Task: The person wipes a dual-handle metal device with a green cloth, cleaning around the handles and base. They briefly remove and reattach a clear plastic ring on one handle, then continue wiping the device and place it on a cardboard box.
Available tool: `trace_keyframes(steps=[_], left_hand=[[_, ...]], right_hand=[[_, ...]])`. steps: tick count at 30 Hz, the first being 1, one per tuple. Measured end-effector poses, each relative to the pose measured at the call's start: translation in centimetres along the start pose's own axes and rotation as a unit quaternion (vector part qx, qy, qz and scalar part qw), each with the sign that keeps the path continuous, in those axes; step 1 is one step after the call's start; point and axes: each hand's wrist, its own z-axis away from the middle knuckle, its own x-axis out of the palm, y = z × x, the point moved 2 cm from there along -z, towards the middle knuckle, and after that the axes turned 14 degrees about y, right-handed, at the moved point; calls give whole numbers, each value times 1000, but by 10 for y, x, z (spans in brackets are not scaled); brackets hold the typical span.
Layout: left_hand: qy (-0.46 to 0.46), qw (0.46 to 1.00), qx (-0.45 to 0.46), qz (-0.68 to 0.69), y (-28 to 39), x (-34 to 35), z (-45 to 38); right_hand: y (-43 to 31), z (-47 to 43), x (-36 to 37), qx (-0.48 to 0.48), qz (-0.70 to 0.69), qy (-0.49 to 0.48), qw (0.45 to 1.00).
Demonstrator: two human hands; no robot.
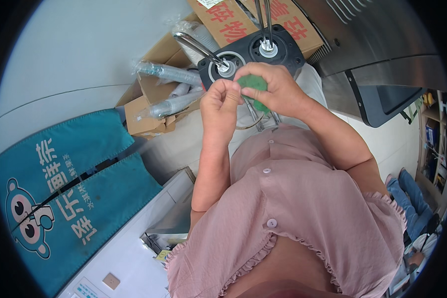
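My right hand (279,87) grips a small bundle of green fuzzy material (254,82), possibly yarn, between thumb and curled fingers. Part of the green material hangs below that thumb. My left hand (223,97) is pinched closed at the bundle's left side, its fingertips meeting those of the right hand. Whether a thin strand lies in that pinch is too small to tell. Just beyond both hands is a black panel (242,50) with two round recesses and white fittings. Bent shiny metal rods (197,46) rise from these fittings.
Cardboard boxes (227,18) stand behind the panel, and an open carton (149,87) holds plastic-wrapped stacked cups (171,72). A teal printed curtain (108,130) hangs at left. Stainless steel equipment (380,37) is at right. Another person's legs in jeans (409,201) appear at lower right.
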Motion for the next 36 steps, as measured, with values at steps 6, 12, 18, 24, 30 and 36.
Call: trace_keyframes(steps=[6, 12, 18, 24, 30, 36], left_hand=[[-9, 998, -10, 64, 1, 4, 0], [-6, 998, 2, 63, 6, 5, 1], [-15, 997, -6, 70, 8, 6, 2], [-26, 996, -13, 89, 8, 6, 2], [-25, 994, -14, 105, 5, 6, 3], [-8, 994, -14, 112, 1, 1, 4]], right_hand=[[-1, -3, -2, 64, -20, 4, 998], [6, -4, 2, 145, -93, 12, 985], [13, -2, 5, 237, -262, 16, 935], [15, 0, 7, 337, -365, 26, 867], [16, 2, 7, 372, -408, 45, 833], [19, 1, -3, 371, -409, 108, 827]])
